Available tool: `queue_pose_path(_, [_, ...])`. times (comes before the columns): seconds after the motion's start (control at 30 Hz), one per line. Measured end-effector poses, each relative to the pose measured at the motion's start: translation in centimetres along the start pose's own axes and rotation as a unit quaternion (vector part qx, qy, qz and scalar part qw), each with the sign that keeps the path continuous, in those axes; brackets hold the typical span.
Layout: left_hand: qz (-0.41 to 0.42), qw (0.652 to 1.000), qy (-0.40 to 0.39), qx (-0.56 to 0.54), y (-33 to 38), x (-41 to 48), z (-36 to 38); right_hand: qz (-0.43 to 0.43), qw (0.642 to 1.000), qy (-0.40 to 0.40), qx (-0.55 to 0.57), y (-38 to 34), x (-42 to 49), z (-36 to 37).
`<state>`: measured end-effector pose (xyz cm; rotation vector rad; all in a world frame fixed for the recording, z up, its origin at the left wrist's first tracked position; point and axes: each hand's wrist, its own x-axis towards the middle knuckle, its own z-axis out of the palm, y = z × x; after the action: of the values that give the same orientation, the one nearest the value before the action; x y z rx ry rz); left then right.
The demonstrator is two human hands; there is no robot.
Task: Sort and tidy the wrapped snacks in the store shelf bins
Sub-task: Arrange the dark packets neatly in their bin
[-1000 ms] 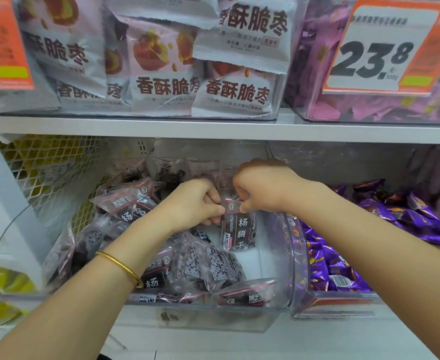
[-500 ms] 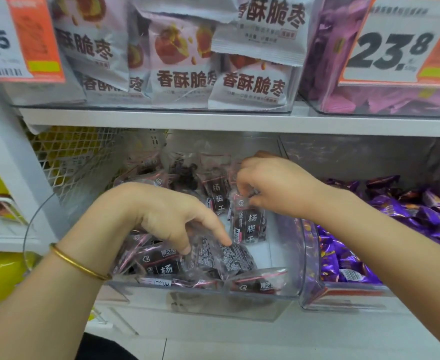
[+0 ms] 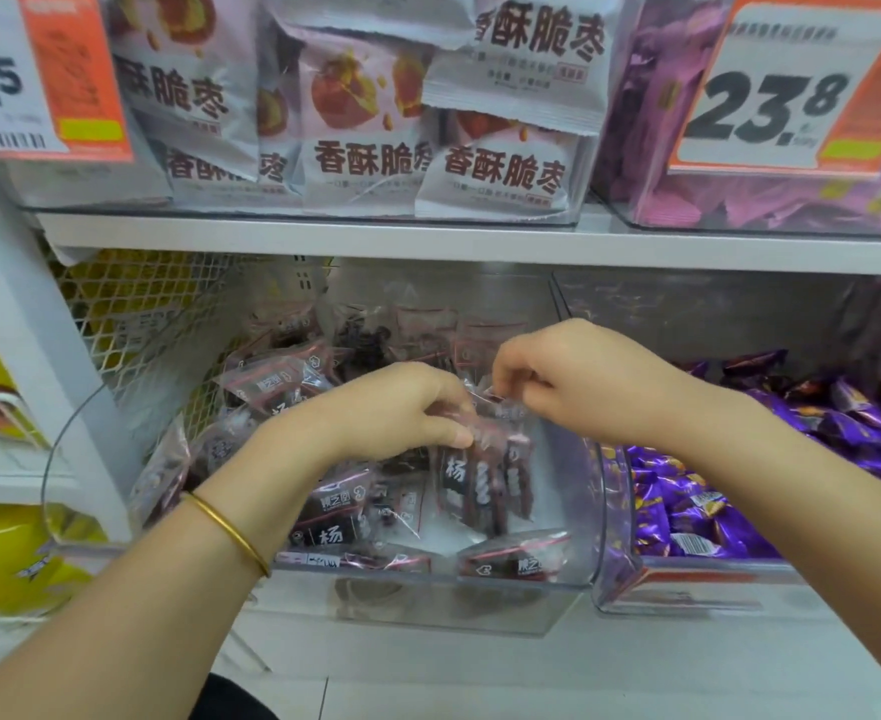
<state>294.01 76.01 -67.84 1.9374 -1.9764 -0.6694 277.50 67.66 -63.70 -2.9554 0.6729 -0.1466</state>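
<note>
We reach into the clear plastic bin point(image 3: 578, 511) on the lower shelf, where small wrapped snacks in see-through film with dark fruit inside lie in a loose heap. Our left hand point(image 3: 402, 407) and right hand point(image 3: 568, 376) meet over the middle of the bin, and both are closed in pinches on a small bunch of upright packets point(image 3: 480, 475), gripping their top seams while the dark bodies hang below. How many packets are in the bunch is hard to tell; three or so seems likely. A gold bangle point(image 3: 230, 532) sits on the left wrist.

More loose packets point(image 3: 334, 517) lie flat across the bin floor and pile toward the back, some face up, some on edge. To the right, a second bin point(image 3: 620, 574) holds purple-wrapped sweets point(image 3: 688, 511). Above, pale bags of crisp jujube point(image 3: 501, 174) stand behind the shelf edge point(image 3: 324, 236), and an orange price card point(image 3: 771, 96) hangs at upper right.

We judge these packets to be light and soft, with slick, crinkly film that slides easily against its neighbours. The flat crimped seam at the top looks the surest place to pinch; squeezing the middle would press the fruit and let the film slip. Held as a bunch, the outer ones may well fan out or drop unless both pinches stay firm.
</note>
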Motion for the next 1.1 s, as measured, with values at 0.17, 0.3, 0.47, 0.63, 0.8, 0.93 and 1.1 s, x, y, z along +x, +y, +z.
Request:
queue_pose_path(0.17, [-0.014,0.985,0.139,0.103,1.1,0.9,2.2,-0.008,0.997,0.075,-0.005,0.2,-0.8,0.1])
queue_pose_path(0.3, [0.001,0.983,0.171,0.062,1.1,1.3,3.5,-0.058,0.996,-0.015,0.067,-0.8,-2.1,-0.6])
queue_pose_path(0.47, [-0.040,0.992,0.111,0.048,1.1,0.9,3.3,-0.071,0.967,-0.238,0.050,-2.0,-3.1,-0.8])
queue_pose_path(0.63, [-0.069,0.991,0.055,-0.096,0.9,0.3,2.4,-0.095,0.961,-0.260,-0.020,-2.8,-2.8,-0.6])
queue_pose_path(0.8, [-0.050,0.990,0.039,-0.126,0.7,-0.7,0.7,-0.081,0.976,-0.107,-0.170,-2.6,-2.5,-0.1])
queue_pose_path(0.93, [-0.058,0.989,0.086,-0.103,0.1,-2.4,-1.3,-0.068,0.962,-0.132,-0.228,-2.8,-1.2,0.7])
queue_pose_path(1.1, [-0.062,0.993,0.095,-0.032,-0.7,-4.1,-2.4,-0.042,0.962,-0.131,-0.234,-2.9,-0.3,1.5])
